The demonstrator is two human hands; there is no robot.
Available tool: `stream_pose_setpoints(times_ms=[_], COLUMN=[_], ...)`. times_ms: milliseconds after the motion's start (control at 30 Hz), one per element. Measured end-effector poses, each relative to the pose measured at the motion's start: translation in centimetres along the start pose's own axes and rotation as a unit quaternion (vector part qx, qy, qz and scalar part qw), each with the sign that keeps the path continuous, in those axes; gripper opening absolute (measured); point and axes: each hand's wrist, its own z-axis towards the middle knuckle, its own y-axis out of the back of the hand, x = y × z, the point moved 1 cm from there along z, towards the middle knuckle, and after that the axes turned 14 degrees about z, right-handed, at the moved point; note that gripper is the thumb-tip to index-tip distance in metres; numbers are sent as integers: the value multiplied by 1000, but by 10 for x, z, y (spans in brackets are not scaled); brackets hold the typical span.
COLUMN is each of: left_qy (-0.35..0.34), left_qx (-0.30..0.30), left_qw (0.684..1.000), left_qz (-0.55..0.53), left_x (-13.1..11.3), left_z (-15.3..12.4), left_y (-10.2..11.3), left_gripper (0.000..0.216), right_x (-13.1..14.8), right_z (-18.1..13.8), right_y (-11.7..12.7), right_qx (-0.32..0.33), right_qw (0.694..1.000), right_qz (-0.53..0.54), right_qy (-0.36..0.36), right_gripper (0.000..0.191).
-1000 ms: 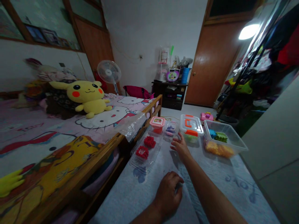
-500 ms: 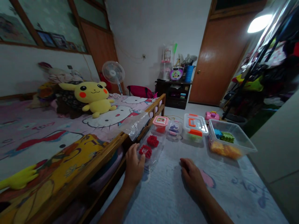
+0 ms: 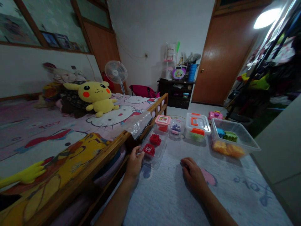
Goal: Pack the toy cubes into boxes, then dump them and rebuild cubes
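— Where is the left hand (image 3: 134,163)?
— Lower centre of the frame, at the near left corner of the clear tray (image 3: 157,156). Thumb and fingertips close on that corner.
— What's in the tray?
— Two red pieces (image 3: 149,149), one behind the other. The tray lies on the mat (image 3: 164,194), just beside the bed rail (image 3: 113,150).
— And the right hand (image 3: 194,174)?
— Right of the tray and well apart from it, palm down on the mat, fingers bent and pressed together, holding nothing.
— Beyond them?
— A row toward the upper right: a pink box (image 3: 163,121), a small clear box (image 3: 176,126), an orange-handled box (image 3: 197,125), then an open bin (image 3: 244,138).
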Motion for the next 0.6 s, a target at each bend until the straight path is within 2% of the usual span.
stream_pose_setpoints(times_ms=[100, 200, 333, 400, 500, 600], left_qy=[7, 14, 22, 29, 36, 38], left_qx=[3, -26, -57, -30, 41, 83], left_qw=[1000, 999, 998, 999, 998, 995], left_qz=[-14, -18, -6, 4, 22, 43], left_x=[0, 1, 2, 2, 0, -3], left_z=[0, -3, -16, -25, -38, -45], left_y=[-2, 1, 10, 12, 12, 11], left_gripper=[49, 54, 40, 41, 41, 28], right_x=[-1, -2, 0, 1, 1, 2], right_z=[0, 1, 1, 0, 0, 4], right_y=[0, -1, -1, -2, -1, -1], right_qx=[-10, -8, 0, 0, -1, 17], right_qw=[1000, 1000, 1000, 1000, 1000, 1000], right_qz=[2, 7, 3, 2, -6, -18], right_qy=[5, 9, 11, 14, 12, -6], right_gripper=[26, 25, 24, 24, 23, 23])
